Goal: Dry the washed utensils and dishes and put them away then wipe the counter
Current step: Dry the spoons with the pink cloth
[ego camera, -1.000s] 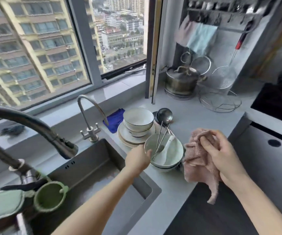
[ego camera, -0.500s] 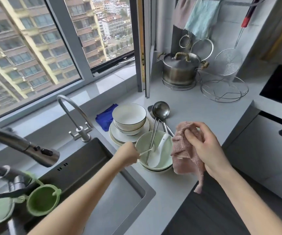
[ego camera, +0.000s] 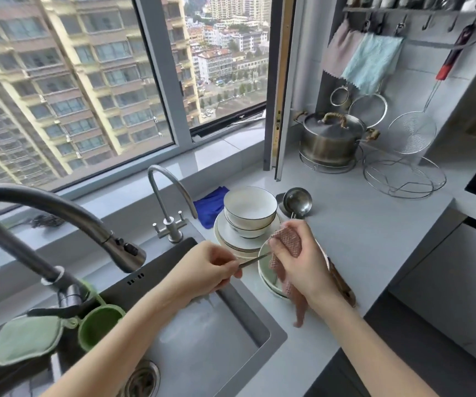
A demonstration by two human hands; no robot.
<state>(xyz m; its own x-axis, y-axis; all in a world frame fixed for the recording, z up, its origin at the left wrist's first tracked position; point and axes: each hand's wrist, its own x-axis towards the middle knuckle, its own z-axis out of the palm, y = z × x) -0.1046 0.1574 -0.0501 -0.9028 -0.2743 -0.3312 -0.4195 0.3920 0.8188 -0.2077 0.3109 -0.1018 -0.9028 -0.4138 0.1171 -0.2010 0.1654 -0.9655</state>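
**Drying under way, most of the pile yet to do**

Pinches one end of a thin metal utensil (ego camera: 255, 259) in the left hand (ego camera: 208, 270), just past the corner of the sink (ego camera: 231, 339). Wraps the other end in a pink cloth (ego camera: 286, 240), gripped by the curled fingers of the right hand (ego camera: 299, 265), above a pale bowl (ego camera: 264, 269) on the counter (ego camera: 374, 230). Cannot tell whether one utensil or a pair.

Just behind: two stacked bowls (ego camera: 249, 207) on plates (ego camera: 225, 234), a ladle (ego camera: 298, 202) lying beside them, a blue cloth (ego camera: 211, 204) toward the tap. Farther back: a lidded pot (ego camera: 331, 138) and a wire rack (ego camera: 402, 176).

Judging by this, an early piece only. No sign of anything put away, and the counter wipe yet to come.
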